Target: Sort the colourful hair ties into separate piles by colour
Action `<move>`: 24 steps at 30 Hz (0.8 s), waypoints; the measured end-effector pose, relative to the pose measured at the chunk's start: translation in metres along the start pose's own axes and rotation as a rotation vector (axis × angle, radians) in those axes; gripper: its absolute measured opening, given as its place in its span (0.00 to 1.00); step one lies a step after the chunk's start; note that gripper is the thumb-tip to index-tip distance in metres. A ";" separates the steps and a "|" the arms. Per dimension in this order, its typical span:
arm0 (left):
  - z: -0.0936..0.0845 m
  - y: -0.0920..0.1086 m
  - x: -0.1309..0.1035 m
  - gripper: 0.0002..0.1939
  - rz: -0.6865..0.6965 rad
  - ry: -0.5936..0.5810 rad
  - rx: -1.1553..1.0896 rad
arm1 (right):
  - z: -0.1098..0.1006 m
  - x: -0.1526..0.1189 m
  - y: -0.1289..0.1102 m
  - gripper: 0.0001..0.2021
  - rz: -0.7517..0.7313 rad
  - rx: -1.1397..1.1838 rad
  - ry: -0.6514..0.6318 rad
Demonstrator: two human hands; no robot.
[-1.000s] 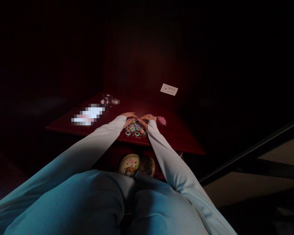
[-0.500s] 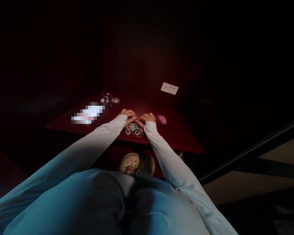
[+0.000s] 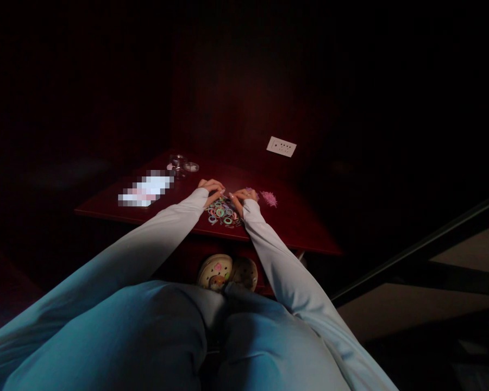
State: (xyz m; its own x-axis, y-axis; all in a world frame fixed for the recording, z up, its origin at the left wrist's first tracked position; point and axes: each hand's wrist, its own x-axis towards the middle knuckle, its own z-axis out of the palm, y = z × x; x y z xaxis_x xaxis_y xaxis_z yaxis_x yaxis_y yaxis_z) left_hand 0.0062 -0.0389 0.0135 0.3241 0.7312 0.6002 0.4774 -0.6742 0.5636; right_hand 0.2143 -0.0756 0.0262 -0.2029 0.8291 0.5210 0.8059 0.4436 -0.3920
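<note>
Over the far edge of a pile of small multicoloured rings and loops (image 3: 220,213), my left hand (image 3: 212,188) has its thumb and fingertips pressed together. Opposite it, my right hand (image 3: 244,196) is also in a pinch, above the right side of the pile. A narrow gap lies between the two sets of fingertips. Whatever either pinch holds is too small to make out. Just right of my right hand lies a heap of small pink pieces (image 3: 269,199). A few purple-pink bits show behind that hand's knuckles.
The dark red table (image 3: 301,228) meets a wall with a white socket plate (image 3: 281,146). A blurred bright phone-like screen (image 3: 146,190) lies at left. Behind it stand a clear jar (image 3: 178,164) and a round lid (image 3: 192,167). Clogs (image 3: 215,271) show below the table edge.
My hands have drawn slightly apart, so a gap shows between fingertips that were together. More of the ring pile and the purple-pink bits is uncovered.
</note>
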 end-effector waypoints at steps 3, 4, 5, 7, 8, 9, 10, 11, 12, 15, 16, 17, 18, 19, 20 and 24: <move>0.000 0.000 0.000 0.15 -0.003 0.001 -0.005 | 0.000 0.000 0.000 0.14 -0.016 -0.012 -0.043; 0.001 0.000 0.000 0.15 -0.007 -0.001 -0.005 | 0.000 0.001 0.000 0.12 -0.014 -0.014 -0.047; 0.001 0.000 0.000 0.15 -0.009 -0.005 -0.004 | 0.000 0.001 0.000 0.12 -0.009 -0.014 -0.046; 0.001 -0.002 0.000 0.15 -0.008 -0.011 0.001 | 0.001 0.001 -0.001 0.12 0.003 -0.011 -0.040; 0.002 -0.004 0.001 0.15 -0.005 -0.014 0.004 | 0.001 0.002 0.000 0.12 0.010 -0.009 -0.034; 0.002 -0.006 0.001 0.15 -0.002 -0.014 0.008 | 0.001 0.002 0.000 0.12 0.021 -0.006 -0.022; 0.003 -0.008 0.002 0.15 -0.003 -0.012 0.013 | 0.001 0.002 0.001 0.12 0.036 -0.001 0.000; 0.003 -0.011 0.003 0.14 -0.006 -0.009 0.018 | -0.001 0.002 0.003 0.13 0.054 0.006 0.029; 0.004 -0.014 0.004 0.14 -0.009 -0.006 0.021 | -0.003 0.002 0.006 0.14 0.079 0.015 0.068; 0.005 -0.023 0.007 0.13 -0.006 -0.011 0.031 | -0.016 0.000 0.021 0.15 0.224 0.032 0.207; 0.006 -0.026 0.008 0.13 -0.001 -0.022 0.036 | -0.022 -0.002 0.027 0.16 0.301 0.029 0.247; 0.007 -0.028 0.009 0.12 0.005 -0.033 0.042 | -0.028 -0.003 0.034 0.16 0.394 0.021 0.294; 0.007 -0.030 0.009 0.12 0.012 -0.042 0.047 | -0.033 -0.005 0.040 0.17 0.482 0.011 0.336; 0.008 -0.031 0.009 0.12 0.022 -0.047 0.050 | -0.038 -0.006 0.046 0.17 0.558 -0.004 0.358; 0.008 -0.031 0.009 0.12 0.034 -0.047 0.050 | -0.041 -0.007 0.051 0.16 0.610 -0.027 0.369; 0.006 -0.028 0.004 0.13 0.062 -0.038 0.054 | -0.045 -0.007 0.064 0.15 0.600 -0.109 0.289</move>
State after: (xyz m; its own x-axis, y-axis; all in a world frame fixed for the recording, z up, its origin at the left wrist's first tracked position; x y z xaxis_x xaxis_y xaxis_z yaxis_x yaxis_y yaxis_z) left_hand -0.0014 -0.0160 -0.0030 0.3846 0.6923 0.6106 0.4985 -0.7125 0.4938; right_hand 0.2930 -0.0684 0.0317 0.4421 0.7901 0.4246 0.7872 -0.1149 -0.6059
